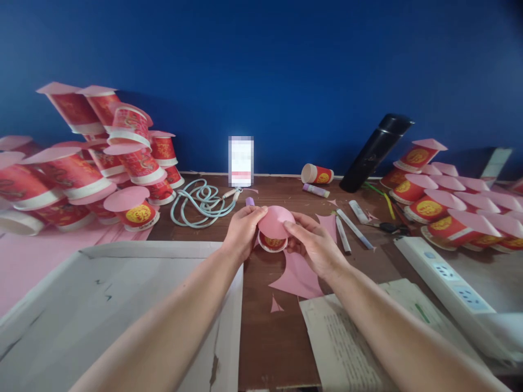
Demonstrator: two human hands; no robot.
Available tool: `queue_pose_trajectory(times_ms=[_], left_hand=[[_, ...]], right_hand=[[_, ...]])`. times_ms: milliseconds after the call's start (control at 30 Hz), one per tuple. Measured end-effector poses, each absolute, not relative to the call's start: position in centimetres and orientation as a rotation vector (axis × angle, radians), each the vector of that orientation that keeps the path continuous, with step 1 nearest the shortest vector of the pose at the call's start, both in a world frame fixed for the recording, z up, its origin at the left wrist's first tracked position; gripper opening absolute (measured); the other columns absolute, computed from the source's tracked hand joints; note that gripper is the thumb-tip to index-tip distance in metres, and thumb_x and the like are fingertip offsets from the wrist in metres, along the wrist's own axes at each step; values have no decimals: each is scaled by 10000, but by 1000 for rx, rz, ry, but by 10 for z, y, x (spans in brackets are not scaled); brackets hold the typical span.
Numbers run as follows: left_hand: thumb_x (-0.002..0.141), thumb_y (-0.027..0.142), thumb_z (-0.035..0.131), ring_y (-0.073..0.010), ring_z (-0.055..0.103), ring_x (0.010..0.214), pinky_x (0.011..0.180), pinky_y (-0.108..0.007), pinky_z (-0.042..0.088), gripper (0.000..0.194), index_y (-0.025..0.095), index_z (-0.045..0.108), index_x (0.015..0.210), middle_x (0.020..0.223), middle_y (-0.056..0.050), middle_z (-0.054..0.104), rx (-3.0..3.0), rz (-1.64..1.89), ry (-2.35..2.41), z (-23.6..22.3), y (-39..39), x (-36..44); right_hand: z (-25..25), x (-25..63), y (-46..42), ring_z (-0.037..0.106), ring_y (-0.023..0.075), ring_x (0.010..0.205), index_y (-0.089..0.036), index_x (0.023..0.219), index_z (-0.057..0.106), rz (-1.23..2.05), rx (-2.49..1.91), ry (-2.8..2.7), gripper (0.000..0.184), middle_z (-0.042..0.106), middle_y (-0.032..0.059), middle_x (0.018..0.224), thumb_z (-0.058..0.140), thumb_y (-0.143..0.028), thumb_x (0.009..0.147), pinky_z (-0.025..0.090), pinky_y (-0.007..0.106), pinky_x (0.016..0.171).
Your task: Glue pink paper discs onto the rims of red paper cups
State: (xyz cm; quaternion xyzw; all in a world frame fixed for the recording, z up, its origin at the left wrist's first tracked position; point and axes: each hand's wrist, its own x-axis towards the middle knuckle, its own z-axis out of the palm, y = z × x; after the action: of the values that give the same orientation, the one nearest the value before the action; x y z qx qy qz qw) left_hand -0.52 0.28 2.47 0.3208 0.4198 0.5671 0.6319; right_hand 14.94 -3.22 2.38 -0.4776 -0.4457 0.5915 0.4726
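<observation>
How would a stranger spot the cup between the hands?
Face the blue wall and look down at the brown table. Between the left cup stack and right cup stack, the left hand and right hand flank a red cup under a pink disc. Stacked ones wear discs too; only this one has hands at it.

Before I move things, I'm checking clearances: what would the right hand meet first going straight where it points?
The pink disc, which the right hand touches; beyond it, probably the left hand, though depth is unclear.
</observation>
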Motion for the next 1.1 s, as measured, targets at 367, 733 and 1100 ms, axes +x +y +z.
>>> queue_pose_trajectory(times_ms=[367,733,1100], left_hand=[[654,358,739,-101,514,616,604,-242,404,268,146,578,684,646,6,556,806,1308,1005,17,7,-4],[685,412,704,-89,470,581,573,-238,375,298,164,542,652,647,16,530,871,1330,1083,15,7,-2],[714,439,670,-90,447,591,564,-227,351,301,165,552,672,642,28,510,1011,1338,1253,16,6,-2]], right_hand=[[22,149,-32,578,90,579,-244,1080,622,1452,-1172,-1073,406,640,-9,755,715,-457,747,538,264,593],[22,148,-33,652,134,707,-238,1065,626,1476,-1145,-1015,394,679,17,838,731,-430,738,577,336,752],[21,146,-34,602,102,636,-220,1050,630,1477,-1143,-980,387,626,-18,691,722,-443,748,554,282,677]])
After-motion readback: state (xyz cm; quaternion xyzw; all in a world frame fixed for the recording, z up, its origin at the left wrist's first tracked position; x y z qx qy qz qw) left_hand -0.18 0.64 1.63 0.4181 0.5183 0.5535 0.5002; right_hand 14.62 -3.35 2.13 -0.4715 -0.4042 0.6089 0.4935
